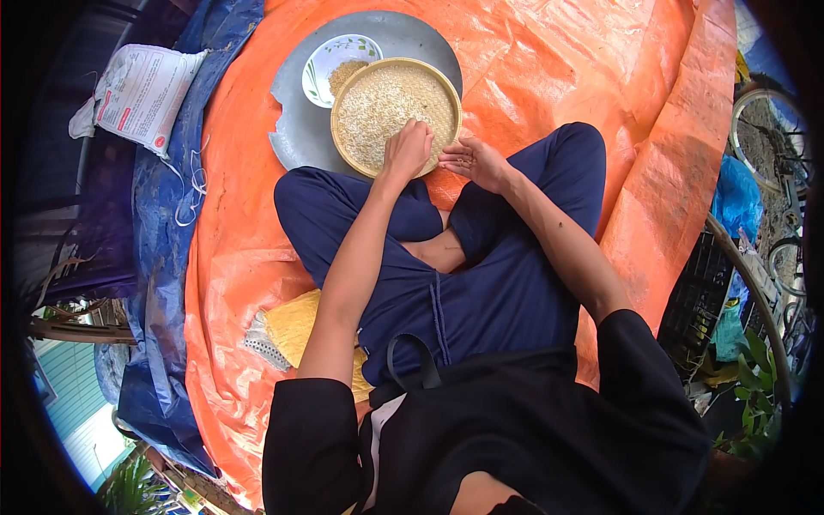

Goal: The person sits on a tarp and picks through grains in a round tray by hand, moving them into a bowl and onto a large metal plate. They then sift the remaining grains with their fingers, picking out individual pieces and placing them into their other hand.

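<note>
- A person sits cross-legged outdoors on an orange tarpaulin (532, 77), seen from above; dark blue trousers and a black top fill the near part of the view.
- Just by the person's left thigh lies a yellow woven mat (296, 330) (partly tucked under the leg).
- A blue tarpaulin (159, 257) lies along the left edge of the orange one, and a white printed sack (146, 90) rests at its far end.
- To the right, beyond the tarpaulin, stand a dark crate, green plants and bicycle wheels (760, 129).
- The right hand (476, 161) is held palm up just outside the near rim of the basket, fingers loosely curled, with a few grains lying in the cupped palm.
- The left hand (408, 148) reaches over the near rim of a round woven bamboo basket (356, 159), fingers bunched down into the grain; what it pinches cannot be seen.
- The basket is flat and round, with no long axis, and lies level with its open face up; it holds a spread layer of pale unhusked rice (382, 103).
- The basket rests on a round grey metal tray (296, 129), in front of the knees.
- Farthest, touching the basket on the tray, a white bowl with leaf print (322, 60) holds a small heap of the same grain.
</note>
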The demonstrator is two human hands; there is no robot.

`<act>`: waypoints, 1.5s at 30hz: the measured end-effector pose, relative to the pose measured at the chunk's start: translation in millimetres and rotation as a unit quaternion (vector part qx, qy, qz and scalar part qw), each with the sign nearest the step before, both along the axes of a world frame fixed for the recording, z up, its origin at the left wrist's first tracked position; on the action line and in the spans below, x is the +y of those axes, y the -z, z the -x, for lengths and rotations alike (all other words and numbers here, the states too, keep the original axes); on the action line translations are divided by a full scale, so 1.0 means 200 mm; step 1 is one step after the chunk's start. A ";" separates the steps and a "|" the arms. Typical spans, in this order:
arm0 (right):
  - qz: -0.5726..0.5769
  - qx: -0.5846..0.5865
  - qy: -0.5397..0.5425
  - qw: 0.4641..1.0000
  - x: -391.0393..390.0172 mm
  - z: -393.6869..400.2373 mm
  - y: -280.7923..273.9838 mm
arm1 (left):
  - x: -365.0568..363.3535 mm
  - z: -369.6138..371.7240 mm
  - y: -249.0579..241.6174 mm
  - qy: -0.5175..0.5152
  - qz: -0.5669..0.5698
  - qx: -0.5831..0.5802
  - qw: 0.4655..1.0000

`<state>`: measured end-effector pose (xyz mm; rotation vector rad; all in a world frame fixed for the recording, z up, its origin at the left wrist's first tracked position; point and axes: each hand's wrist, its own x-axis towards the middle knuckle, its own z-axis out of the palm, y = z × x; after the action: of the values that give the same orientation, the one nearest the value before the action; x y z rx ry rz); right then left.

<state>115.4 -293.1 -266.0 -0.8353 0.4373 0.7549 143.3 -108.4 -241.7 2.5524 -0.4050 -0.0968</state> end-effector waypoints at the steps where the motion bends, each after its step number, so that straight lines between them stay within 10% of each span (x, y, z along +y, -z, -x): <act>1: 0.003 0.003 0.001 1.000 0.00 0.00 0.00 | -0.02 0.01 -0.03 0.010 0.028 0.016 0.999; 9: 0.018 -0.003 -0.002 1.000 0.00 0.01 0.01 | 0.00 0.00 -0.14 0.013 0.082 0.026 0.996; 16: 0.027 -0.015 -0.020 0.999 0.00 0.01 0.00 | 0.42 -0.07 -0.11 -0.144 -0.114 0.113 0.976; 45: 0.030 -0.032 -0.029 0.999 0.00 0.01 -0.01 | 0.33 -0.04 -0.08 -0.139 -0.286 0.145 0.937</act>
<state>114.3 -294.1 -263.1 -0.9297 0.3817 0.7698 150.3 -43.1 -225.5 3.0655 0.1266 -0.5503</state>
